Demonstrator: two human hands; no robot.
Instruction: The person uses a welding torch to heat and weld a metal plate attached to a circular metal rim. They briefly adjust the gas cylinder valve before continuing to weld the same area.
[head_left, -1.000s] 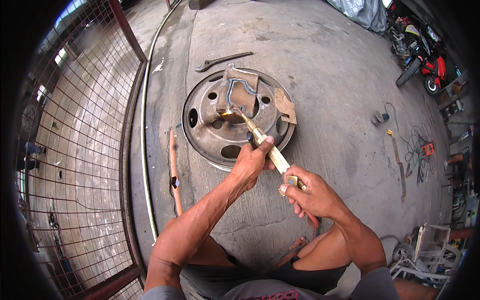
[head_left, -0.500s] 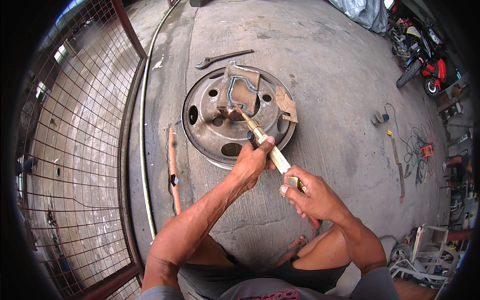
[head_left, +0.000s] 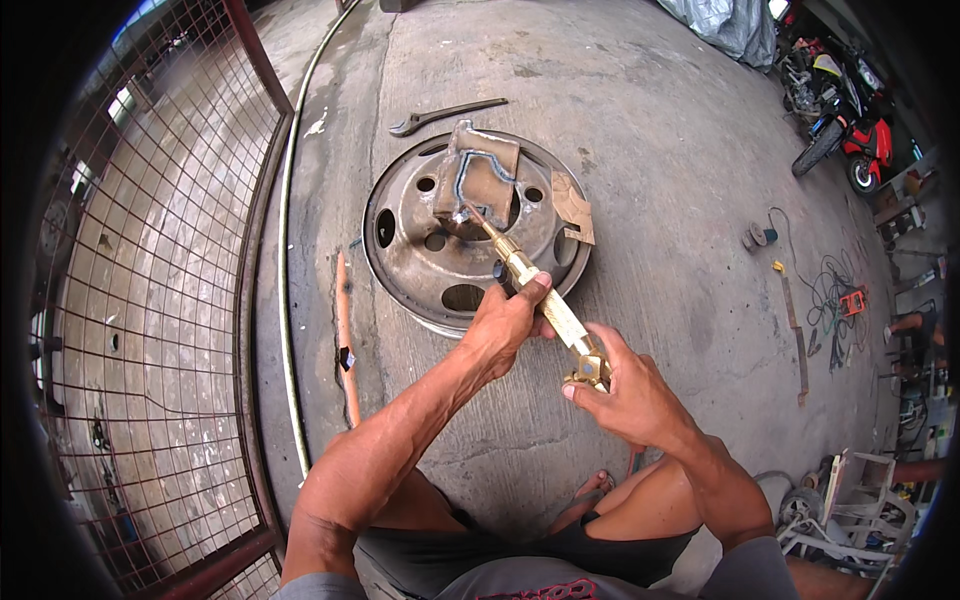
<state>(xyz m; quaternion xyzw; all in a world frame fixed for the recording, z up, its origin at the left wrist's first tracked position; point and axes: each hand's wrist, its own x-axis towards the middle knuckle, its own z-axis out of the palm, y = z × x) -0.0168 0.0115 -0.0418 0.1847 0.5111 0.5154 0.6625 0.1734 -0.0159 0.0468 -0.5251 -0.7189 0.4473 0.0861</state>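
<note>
My left hand (head_left: 503,322) is wrapped round the middle of a brass cutting torch (head_left: 562,320). At its rear, my right hand (head_left: 640,398) curls around the valve end, thumb beside a small knob (head_left: 572,379). The torch's tip points away from me, at the near edge of a bent brown metal plate (head_left: 490,190). A bluish-grey line and rough whitish edges mark this plate. It rests on a worn steel wheel rim (head_left: 410,262), which lies flat and has several round and oval holes. A small bright spot shows near the tip.
Beyond the rim lies an adjustable wrench (head_left: 450,116); torn cardboard (head_left: 573,208) sits on its right edge. A rusty strip (head_left: 345,335), a pale hose (head_left: 288,300) and a mesh gate (head_left: 170,300) are left. An angle grinder (head_left: 760,238), cables (head_left: 835,300) and motorcycles (head_left: 868,150) are right.
The orange glow at the torch tip has faded to a small spot. My right hand has shifted slightly right and loosened its fingers, uncovering the valve body. My left hand stays in place.
</note>
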